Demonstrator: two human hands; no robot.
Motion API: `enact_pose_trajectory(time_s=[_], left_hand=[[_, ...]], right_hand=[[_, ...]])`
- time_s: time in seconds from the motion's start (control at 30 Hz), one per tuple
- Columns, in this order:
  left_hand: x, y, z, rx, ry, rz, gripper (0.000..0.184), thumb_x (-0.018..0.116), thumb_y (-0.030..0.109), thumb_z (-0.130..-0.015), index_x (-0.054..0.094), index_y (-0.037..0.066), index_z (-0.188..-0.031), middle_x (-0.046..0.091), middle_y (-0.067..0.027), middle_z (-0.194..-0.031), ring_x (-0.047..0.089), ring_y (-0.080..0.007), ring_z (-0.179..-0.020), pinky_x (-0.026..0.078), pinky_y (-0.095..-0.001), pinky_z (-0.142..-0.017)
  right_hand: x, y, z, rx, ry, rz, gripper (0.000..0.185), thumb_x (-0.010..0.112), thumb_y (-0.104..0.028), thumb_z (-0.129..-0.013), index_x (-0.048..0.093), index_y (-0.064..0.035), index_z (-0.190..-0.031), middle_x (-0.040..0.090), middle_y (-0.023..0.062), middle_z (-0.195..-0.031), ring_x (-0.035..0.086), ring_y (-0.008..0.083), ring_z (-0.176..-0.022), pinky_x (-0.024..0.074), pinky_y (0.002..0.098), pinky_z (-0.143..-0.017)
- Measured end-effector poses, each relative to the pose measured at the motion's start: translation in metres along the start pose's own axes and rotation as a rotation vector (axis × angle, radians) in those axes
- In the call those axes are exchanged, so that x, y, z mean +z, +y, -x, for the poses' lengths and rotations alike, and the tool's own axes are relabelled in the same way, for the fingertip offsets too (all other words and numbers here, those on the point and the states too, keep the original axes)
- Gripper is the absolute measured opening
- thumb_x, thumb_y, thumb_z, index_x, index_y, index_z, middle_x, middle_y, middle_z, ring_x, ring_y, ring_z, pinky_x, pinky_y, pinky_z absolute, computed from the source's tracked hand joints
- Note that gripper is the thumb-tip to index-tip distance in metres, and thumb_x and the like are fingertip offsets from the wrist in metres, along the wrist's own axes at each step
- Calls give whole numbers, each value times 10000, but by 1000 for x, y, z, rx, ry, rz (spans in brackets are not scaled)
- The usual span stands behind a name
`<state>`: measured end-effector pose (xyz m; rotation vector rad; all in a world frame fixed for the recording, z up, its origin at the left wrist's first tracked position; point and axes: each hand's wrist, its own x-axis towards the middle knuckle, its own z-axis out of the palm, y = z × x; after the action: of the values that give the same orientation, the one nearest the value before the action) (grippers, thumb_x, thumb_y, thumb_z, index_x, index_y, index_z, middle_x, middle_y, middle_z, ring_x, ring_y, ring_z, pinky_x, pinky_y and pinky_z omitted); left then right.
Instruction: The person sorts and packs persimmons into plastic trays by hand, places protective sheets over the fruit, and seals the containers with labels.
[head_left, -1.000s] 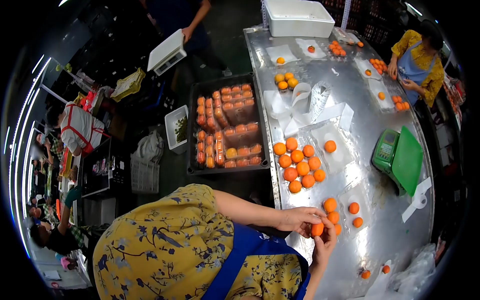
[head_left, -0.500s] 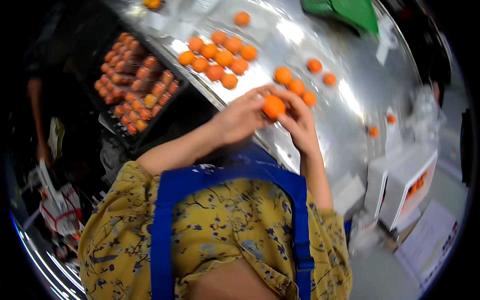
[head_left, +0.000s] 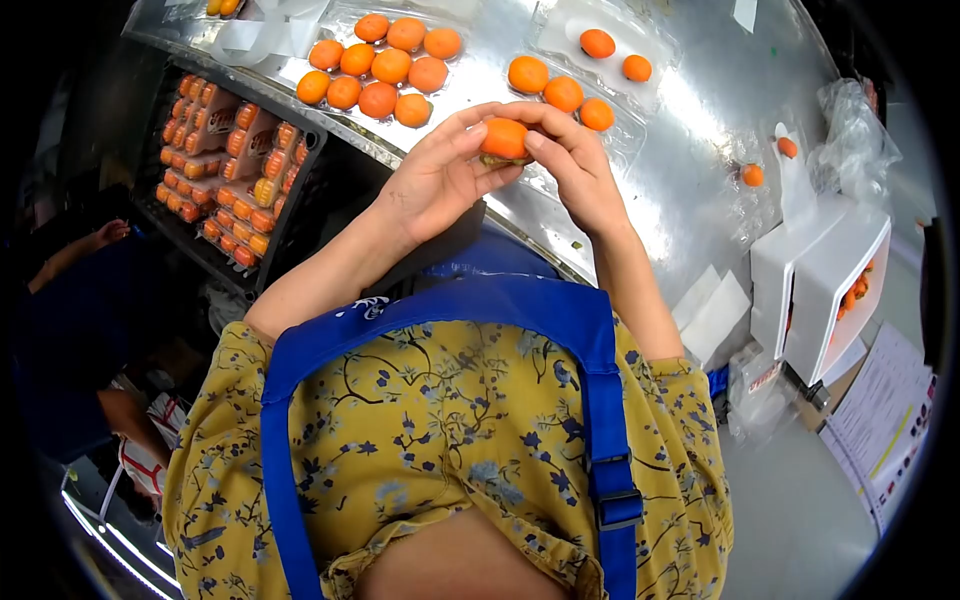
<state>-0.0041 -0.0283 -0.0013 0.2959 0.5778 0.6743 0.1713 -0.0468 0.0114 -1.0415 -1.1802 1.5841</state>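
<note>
Head view: both hands up front, over the near edge of the worktop (head_left: 700,215), one orange fruit (head_left: 504,138) held between them. Left hand (head_left: 435,175) on its left end, thumb and fingers clamped on it. Right hand (head_left: 580,170) on the other end, thumb pressed to the skin, fingers clamped round the far side. Greenish-brown patch shows on the fruit's underside.

Just beyond the right hand: row of three fruits (head_left: 563,94) in a clear tray. Past that, two smaller fruits (head_left: 637,67) on a white pad, apart from each other. Left of these: block of eleven fruits (head_left: 391,66), rows packed close, clear plastic around them.

Farther right on the worktop: two small fruits (head_left: 752,175), well apart from the hands, near a crumpled clear bag (head_left: 855,140). White foam box (head_left: 768,270) by the worktop's right end, more orange fruits inside. Printed sheet (head_left: 880,425) near it.

Left of the worktop: dark crate (head_left: 312,150) with clear packs of fruit (head_left: 240,165). Beyond the crate, another person in dark blue (head_left: 85,330), one hand (head_left: 110,232) visible, blurred.
</note>
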Motion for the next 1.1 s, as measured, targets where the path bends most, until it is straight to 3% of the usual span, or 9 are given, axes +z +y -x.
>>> enact_pose_trajectory(time_s=[0.3,0.5,0.6,0.7,0.9,1.0,1.1], left_hand=[[3,0,-1,19,-11,-33,463,527,234,-892,364,47,-1283,482,-86,-1200,482,-201,-1146,378,-378,-1015],[0,0,-1,17,-25,-40,461,527,233,-891,370,52,-1285,472,-90,-1227,475,-193,-1156,370,-382,-1016],[0,-2,-1,21,1,-11,390,515,189,-908,409,67,-1263,498,-99,-1182,509,-183,-1109,419,-375,-971],[-1,-2,1,34,-29,1,407,524,190,-902,402,74,-1272,488,-104,-1191,509,-187,-1107,423,-380,-964],[1,-1,1,-13,-84,57,427,529,190,-894,393,81,-1283,477,-106,-1211,503,-200,-1119,434,-378,-950],[1,-1,2,-6,-98,52,440,527,208,-896,384,76,-1290,479,-108,-1211,507,-210,-1117,427,-384,-958],[2,-1,1,-35,-96,-29,611,565,297,-869,293,50,-1356,432,-111,-1268,464,-216,-1170,387,-383,-1004]], right_hand=[[-1,6,1,-20,32,-21,300,404,-72,-899,536,34,-1147,593,89,-1095,551,151,-1017,440,266,-869],[5,0,2,38,56,-7,287,526,-110,-872,555,32,-1120,599,83,-1070,554,140,-994,451,268,-846],[8,3,2,-16,73,174,306,575,-115,-848,556,27,-1119,597,72,-1073,556,138,-984,457,275,-837],[8,1,3,53,38,-49,300,530,-119,-862,557,-13,-1141,595,73,-1091,550,136,-1002,425,266,-863],[-8,0,5,44,-33,-97,374,506,-114,-839,531,-7,-1197,570,91,-1144,536,162,-1045,399,277,-912],[-12,-1,5,34,-108,-100,396,570,-79,-825,518,-2,-1210,544,86,-1181,513,165,-1088,405,288,-926],[-10,3,8,-54,-127,-20,400,590,-77,-809,527,-3,-1197,546,84,-1178,515,168,-1092,401,297,-935]])
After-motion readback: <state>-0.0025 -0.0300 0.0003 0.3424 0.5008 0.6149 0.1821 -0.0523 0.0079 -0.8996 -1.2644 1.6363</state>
